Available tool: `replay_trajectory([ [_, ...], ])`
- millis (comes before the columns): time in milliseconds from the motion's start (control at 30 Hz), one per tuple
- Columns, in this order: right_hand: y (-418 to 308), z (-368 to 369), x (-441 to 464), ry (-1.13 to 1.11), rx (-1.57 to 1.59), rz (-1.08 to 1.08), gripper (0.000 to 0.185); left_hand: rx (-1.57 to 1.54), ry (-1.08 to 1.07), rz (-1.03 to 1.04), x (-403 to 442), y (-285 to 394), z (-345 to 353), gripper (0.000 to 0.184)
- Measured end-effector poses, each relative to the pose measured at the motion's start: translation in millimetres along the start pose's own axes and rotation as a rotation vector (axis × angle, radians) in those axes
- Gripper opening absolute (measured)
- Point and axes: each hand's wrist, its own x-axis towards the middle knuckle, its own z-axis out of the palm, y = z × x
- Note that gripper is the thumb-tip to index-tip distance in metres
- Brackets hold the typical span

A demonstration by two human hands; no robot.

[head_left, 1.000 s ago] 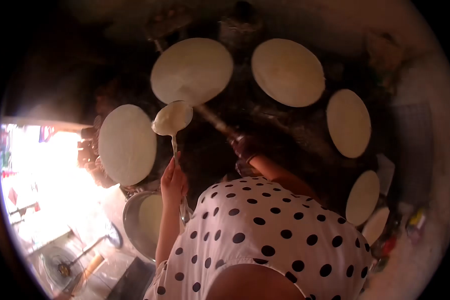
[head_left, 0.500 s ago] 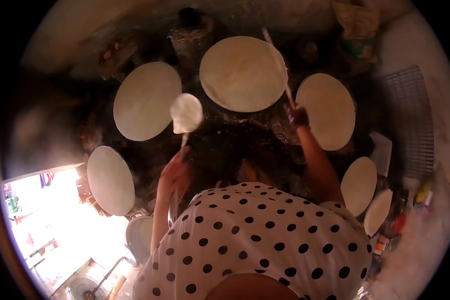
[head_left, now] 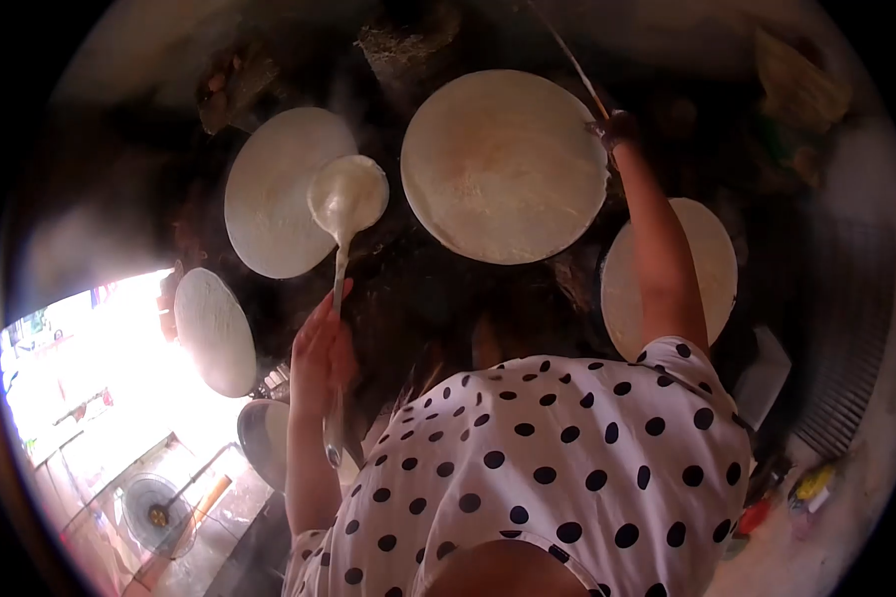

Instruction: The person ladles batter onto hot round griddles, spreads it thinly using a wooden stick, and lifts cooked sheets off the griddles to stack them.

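My left hand [head_left: 324, 343] is wrapped round the handle of a ladle [head_left: 348, 194], whose round bowl is coated with pale batter and hangs over the right edge of a pale round disc [head_left: 279, 199]. Near the top right, my right hand [head_left: 617, 129], which looks dark or gloved, grips a thin stick [head_left: 577, 72] that points up and to the left. That hand is at the upper right edge of the large central disc [head_left: 503, 164]. My right forearm passes over another round disc [head_left: 707, 264] on the right.
A smaller disc [head_left: 214, 333] stands at the left, with a metal pot [head_left: 261, 438] of pale contents below it. A fan [head_left: 159, 512] is at the bottom left near the bright opening. A ribbed panel [head_left: 846, 348] and a sack [head_left: 801, 80] are on the right.
The view has shifted toward the large central disc. My right hand with the stick has moved up and away. The ladle in my left hand has moved left, over the left disc's edge.
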Motion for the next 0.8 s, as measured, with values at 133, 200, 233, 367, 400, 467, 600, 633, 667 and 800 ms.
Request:
replay_trajectory([
  [133, -24.1, -20.0, -27.1, 0.071, -0.056, -0.125, 0.054, -0.325, -0.011, -0.14, 36.3, -15.4, -34.6, 0.037],
  [200, -26.8, -28.4, -28.6, 0.078, 0.062, -0.155, 0.053, -0.321, -0.007, -0.122, 37.2, -10.9, -39.0, 0.036],
  [233, -29.0, -33.5, -29.7, -0.005, 0.048, -0.113, 0.051, -0.314, 0.004, -0.1, 34.7, -10.9, -40.3, 0.036],
  [367, -63.5, -60.0, -73.6, -0.06, 0.023, -0.132, 0.041, -0.385, -0.092, -0.044, 36.8, -6.2, -52.4, 0.037],
  [400, -64.4, -60.5, -73.7, -0.064, 0.021, -0.147, 0.041, -0.377, -0.09, -0.041, 35.4, -3.7, -55.3, 0.037],
  [467, -57.1, -62.9, -76.1, -0.094, 0.161, -0.192, 0.034, -0.375, -0.08, -0.039, 29.5, 1.3, -60.6, 0.036],
  [600, -89.0, -76.6, -116.2, -0.08, 0.35, -0.223, 0.034, -0.418, -0.011, -0.079, 38.3, 14.2, -75.9, 0.036],
  [633, -83.6, -76.7, -106.9, -0.042, 0.291, -0.246, 0.035, -0.463, -0.001, -0.098, 37.8, 17.6, -80.5, 0.037],
  [667, -102.6, -93.6, -116.5, 0.05, 0.07, -0.262, 0.035, -0.464, 0.006, -0.094, 30.9, 24.5, -79.9, 0.037],
  [800, -77.3, -135.0, -104.1, -0.101, 0.418, -0.038, 0.04, -0.051, -0.011, 0.261, -6.2, 52.9, -56.8, 0.043],
])
